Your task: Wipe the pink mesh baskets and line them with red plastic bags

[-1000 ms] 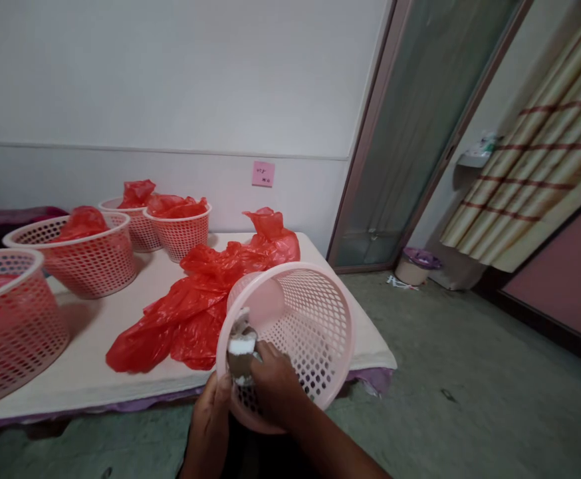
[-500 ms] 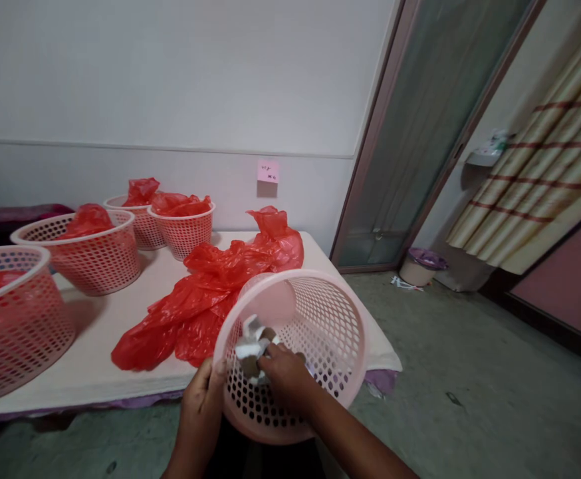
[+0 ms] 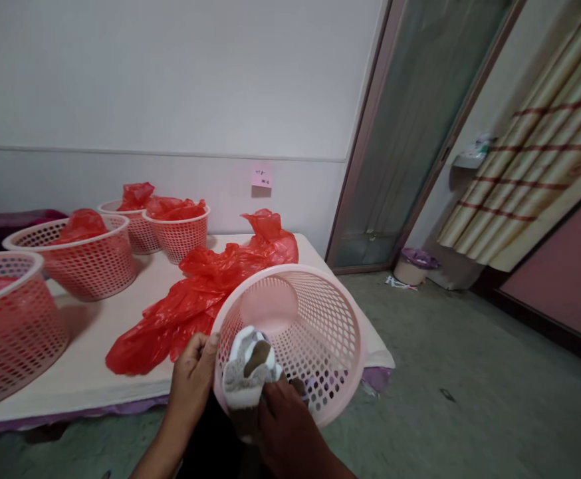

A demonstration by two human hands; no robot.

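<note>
A pink perforated plastic basket [image 3: 328,326] is tipped toward me at the near edge of the bed, its mouth facing me. My left hand [image 3: 194,372] grips the left side of its rim. At the lower left of the mouth, my right hand [image 3: 286,416] is closed on a bunch of socks [image 3: 250,372] in grey, white and brown. More of something brown and purplish shows behind the right fingers, partly hidden. Crumpled red plastic bags [image 3: 205,293] lie on the bed right behind the basket.
Several pink baskets with red bags inside, such as the nearest basket [image 3: 16,339], stand on the left of the white-covered bed [image 3: 96,392]. A pink note [image 3: 261,177] is on the wall. A small bin [image 3: 413,267] stands on the floor by the glass door [image 3: 395,153].
My right hand has drawn the socks toward me, from inside the basket out to its lower left rim. My left hand still holds the rim; the view has shifted slightly.
</note>
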